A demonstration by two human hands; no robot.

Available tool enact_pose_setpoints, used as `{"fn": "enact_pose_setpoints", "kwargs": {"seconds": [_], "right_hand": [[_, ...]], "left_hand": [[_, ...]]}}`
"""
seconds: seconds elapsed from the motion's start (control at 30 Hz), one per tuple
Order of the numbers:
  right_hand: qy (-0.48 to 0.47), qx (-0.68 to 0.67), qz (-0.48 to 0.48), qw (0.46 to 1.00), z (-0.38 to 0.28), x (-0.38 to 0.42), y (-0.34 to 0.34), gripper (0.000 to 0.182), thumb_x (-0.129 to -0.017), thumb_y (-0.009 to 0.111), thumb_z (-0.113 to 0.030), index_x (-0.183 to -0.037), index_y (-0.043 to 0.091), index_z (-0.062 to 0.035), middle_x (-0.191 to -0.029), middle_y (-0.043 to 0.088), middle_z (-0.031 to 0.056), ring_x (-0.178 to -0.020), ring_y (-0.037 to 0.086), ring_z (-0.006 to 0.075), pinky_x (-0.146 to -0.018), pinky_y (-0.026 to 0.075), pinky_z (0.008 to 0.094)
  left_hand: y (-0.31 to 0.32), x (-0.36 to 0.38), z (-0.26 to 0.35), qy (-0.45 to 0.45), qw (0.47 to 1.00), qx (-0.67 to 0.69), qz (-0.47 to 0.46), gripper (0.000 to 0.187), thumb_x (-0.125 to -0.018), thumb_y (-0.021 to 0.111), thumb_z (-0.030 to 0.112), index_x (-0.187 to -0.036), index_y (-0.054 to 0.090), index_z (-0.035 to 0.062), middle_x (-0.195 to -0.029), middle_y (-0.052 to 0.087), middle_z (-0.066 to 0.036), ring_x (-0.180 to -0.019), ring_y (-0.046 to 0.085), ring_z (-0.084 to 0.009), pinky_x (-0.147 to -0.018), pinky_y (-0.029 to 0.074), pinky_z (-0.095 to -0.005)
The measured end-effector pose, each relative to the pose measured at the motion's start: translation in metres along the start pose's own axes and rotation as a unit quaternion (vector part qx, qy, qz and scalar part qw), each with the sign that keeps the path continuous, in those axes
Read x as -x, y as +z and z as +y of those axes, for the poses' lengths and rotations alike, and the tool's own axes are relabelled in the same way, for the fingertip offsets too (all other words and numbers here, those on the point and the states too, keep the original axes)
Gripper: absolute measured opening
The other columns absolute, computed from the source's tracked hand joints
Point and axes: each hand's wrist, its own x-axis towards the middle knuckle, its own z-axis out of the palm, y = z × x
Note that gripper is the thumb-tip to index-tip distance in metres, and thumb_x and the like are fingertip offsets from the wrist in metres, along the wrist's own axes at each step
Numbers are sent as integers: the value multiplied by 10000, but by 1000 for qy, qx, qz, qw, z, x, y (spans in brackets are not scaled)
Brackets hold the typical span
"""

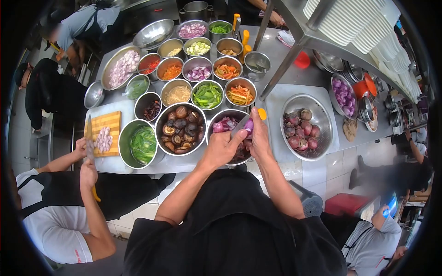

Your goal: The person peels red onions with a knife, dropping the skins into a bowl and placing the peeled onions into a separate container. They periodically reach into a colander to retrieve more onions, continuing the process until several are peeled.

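My left hand (222, 148) and my right hand (260, 135) meet above a steel bowl (209, 129) of red onion pieces. Between them is a peeled red onion (249, 126), with my left fingers closed against it, partly hidden. A small knife's blade (240, 124) lies along the onion. Its yellow handle (262, 113) shows beyond my right fingers, which are closed around it. Left of the bowl stands a pot of dark mushrooms (180, 131). To the right, a perforated steel colander (323, 146) holds several unpeeled red onions (301, 129).
Several steel containers of cut vegetables, including green peppers (207, 95) and carrot strips (240, 95), crowd the table. A co-worker's hands hold a knife (89, 138) over a wooden board (115, 122) at left. A shelf post (282, 71) rises at right, below stacked plates (343, 20).
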Motion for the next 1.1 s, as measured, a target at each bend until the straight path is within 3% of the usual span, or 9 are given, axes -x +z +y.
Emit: {"fn": "enact_pose_setpoints", "kwargs": {"seconds": [0.13, 0.23, 0.3, 0.4, 0.47, 0.57, 0.77, 0.87, 1.1], "right_hand": [[-13, 0, 29, 1000, 1, -5, 1, 449, -912, 492, -555, -870, 537, -110, -709, 537, -11, -594, 521, 78, -497, 423, 235], [53, -49, 73, 995, -5, -10, -6, 487, -906, 455, -597, -884, 515, -115, -700, 537, 7, -581, 518, 88, -441, 393, 245], [93, -135, -69, 984, -6, -12, -27, 515, -915, 420, -604, -930, 521, -99, -705, 545, 31, -580, 524, 122, -410, 365, 241], [102, -157, -56, 981, -15, -12, -33, 547, -918, 402, -605, -969, 532, -76, -721, 558, 48, -588, 533, 152, -401, 349, 233], [91, -187, -64, 976, -21, -11, -41, 453, -938, 440, -522, -1013, 544, -87, -751, 577, 58, -604, 548, 178, -410, 352, 235], [94, -165, -52, 980, -38, -2, -47, 296, -873, 588, -336, -1045, 511, -108, -765, 551, 54, -599, 533, 154, -456, 366, 253], [-11, -46, 8, 999, -64, 5, -86, 401, -856, 657, -284, -1175, 483, -116, -921, 553, 29, -685, 555, 133, -506, 393, 239], [-57, -40, 35, 997, -82, -3, -123, 414, -865, 659, -261, -1204, 474, -111, -941, 557, 41, -684, 555, 134, -506, 395, 242], [-168, 86, 279, 942, -138, -58, -236, 400, -855, 652, -205, -1189, 487, -61, -901, 578, 49, -649, 504, 107, -519, 414, 249]], "left_hand": [[9, 10, -7, -13, 998, 35, -54, 488, -924, 572, 411, -698, 629, -17, -522, 469, -4, -531, 400, -71, -472, 347, -292], [9, 15, -7, 9, 999, 24, -23, 523, -904, 575, 435, -725, 630, -53, -516, 535, -145, -474, 521, -193, -490, 412, -348], [2, 14, -9, -11, 999, -43, -2, 522, -900, 578, 433, -719, 627, -54, -531, 552, -164, -491, 554, -233, -499, 424, -358], [-9, 8, -12, -77, 989, -125, 1, 471, -873, 608, 401, -727, 631, -46, -580, 593, -222, -578, 624, -364, -581, 477, -418], [-13, 5, -13, -94, 951, -293, -1, 435, -819, 661, 381, -794, 634, -52, -651, 617, -249, -666, 637, -403, -666, 489, -462], [-12, 3, -18, -61, 939, -337, 23, 437, -739, 750, 339, -740, 602, -72, -653, 590, -276, -655, 597, -448, -603, 456, -470], [14, -8, 3, -55, 972, -226, 21, 400, -769, 741, 301, -866, 642, -75, -682, 647, -199, -613, 635, -300, -609, 466, -410], [35, -16, 26, -81, 983, -166, 2, 397, -784, 728, 325, -753, 619, -56, -652, 627, -206, -577, 614, -298, -569, 456, -394], [67, -27, 21, -57, 983, -175, -19, 363, -829, 685, 303, -733, 619, -42, -614, 611, -141, -555, 563, -215, -567, 437, -353]]}}
